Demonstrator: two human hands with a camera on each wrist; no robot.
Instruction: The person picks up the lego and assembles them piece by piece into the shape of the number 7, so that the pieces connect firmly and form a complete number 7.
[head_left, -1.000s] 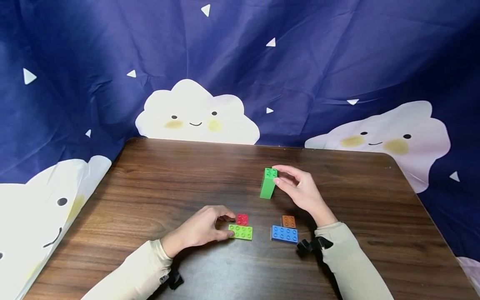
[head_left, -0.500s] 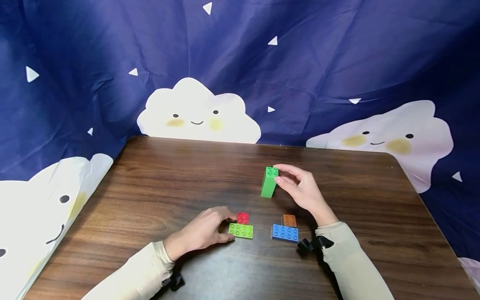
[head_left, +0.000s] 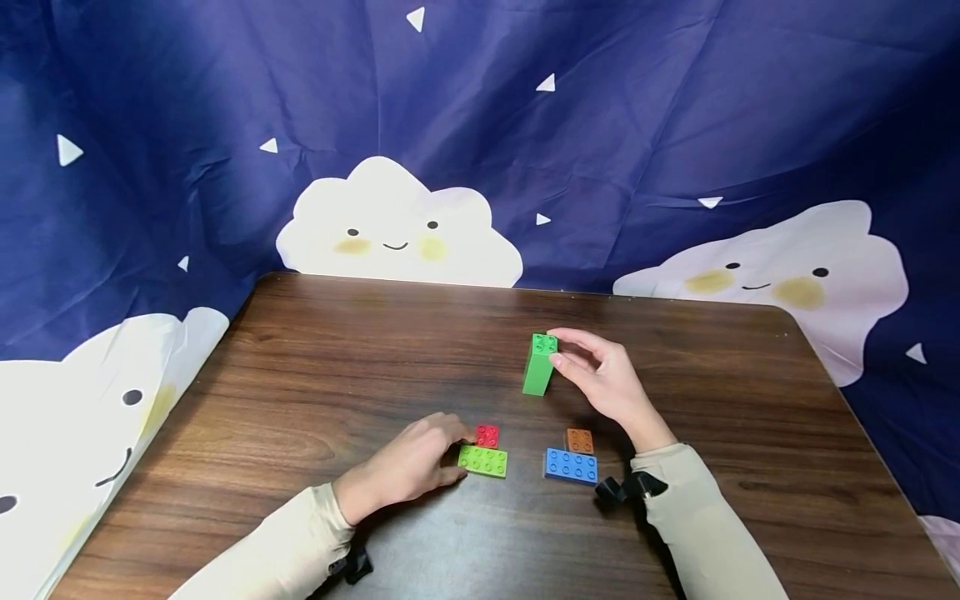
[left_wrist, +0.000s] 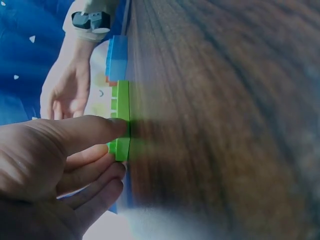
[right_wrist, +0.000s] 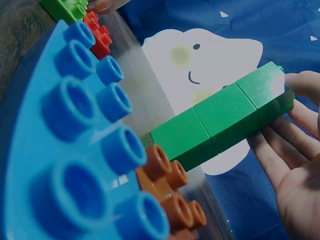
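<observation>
My left hand pinches the left end of a flat lime green building brick, thumb along its near side. Its index fingertip is right at a small red brick just behind. In the left wrist view the thumb crosses the side of the lime green brick. My right hand holds the top of an upright green brick tower between thumb and fingers. Seams in the right wrist view show that the tower consists of stacked blocks standing on the table.
A flat blue brick lies to the right of the lime green one, with a small orange brick behind it, near my right wrist. The wooden table ends at a dark blue cloth with printed clouds.
My left thumb has slid from over the lime green brick's left end to its near edge. My right hand and the green tower stay put.
</observation>
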